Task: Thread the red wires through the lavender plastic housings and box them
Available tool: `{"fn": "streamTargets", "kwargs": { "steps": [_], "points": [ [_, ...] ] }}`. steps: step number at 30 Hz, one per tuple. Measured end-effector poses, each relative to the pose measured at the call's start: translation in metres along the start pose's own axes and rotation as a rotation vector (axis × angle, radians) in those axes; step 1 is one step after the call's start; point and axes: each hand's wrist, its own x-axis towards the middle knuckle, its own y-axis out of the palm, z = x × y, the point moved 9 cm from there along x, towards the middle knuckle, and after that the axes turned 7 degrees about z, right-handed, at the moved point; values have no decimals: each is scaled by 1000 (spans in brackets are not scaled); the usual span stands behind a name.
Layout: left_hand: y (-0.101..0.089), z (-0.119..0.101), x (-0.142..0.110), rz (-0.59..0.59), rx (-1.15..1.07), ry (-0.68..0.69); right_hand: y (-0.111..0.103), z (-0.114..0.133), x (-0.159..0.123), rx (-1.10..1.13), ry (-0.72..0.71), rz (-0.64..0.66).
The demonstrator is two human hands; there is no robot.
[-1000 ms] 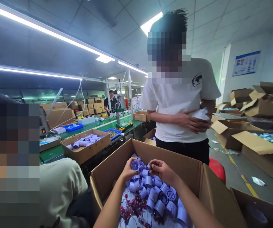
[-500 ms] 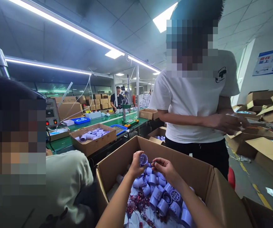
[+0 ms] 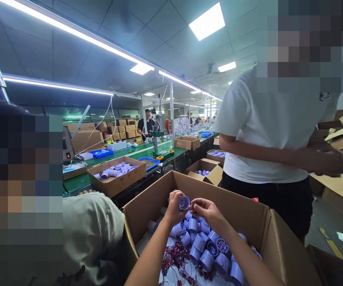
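Low in the centre of the head view, the left hand (image 3: 173,208) grasps a small pale purple plastic cylinder (image 3: 184,202), its round ribbed end facing the camera. Just right of it, the right hand (image 3: 207,210) pinches a tiny dark part (image 3: 194,205) between fingertips. Both hover over a large open brown cardboard box (image 3: 249,216) filled with matching purple cylinders (image 3: 202,246) and red wire bundles (image 3: 173,256). A person in a white T-shirt (image 3: 266,131) stands at right. A green conveyor bench (image 3: 105,161) carrying boxes runs through the middle left under ceiling strip lights (image 3: 70,29).
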Motion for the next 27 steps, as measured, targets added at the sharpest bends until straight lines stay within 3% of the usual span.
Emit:
{"fn": "streamTargets", "kwargs": {
  "steps": [9, 20, 27],
  "points": [
    [7, -12, 0, 4, 80, 22, -4, 4, 4, -282, -127, -126],
    [0, -28, -2, -78, 177, 23, 11, 37, -14, -753, -415, -353],
    [-3, -29, -5, -115, 142, 61, 23, 41, -16, -855, -444, -335]
  ]
}}
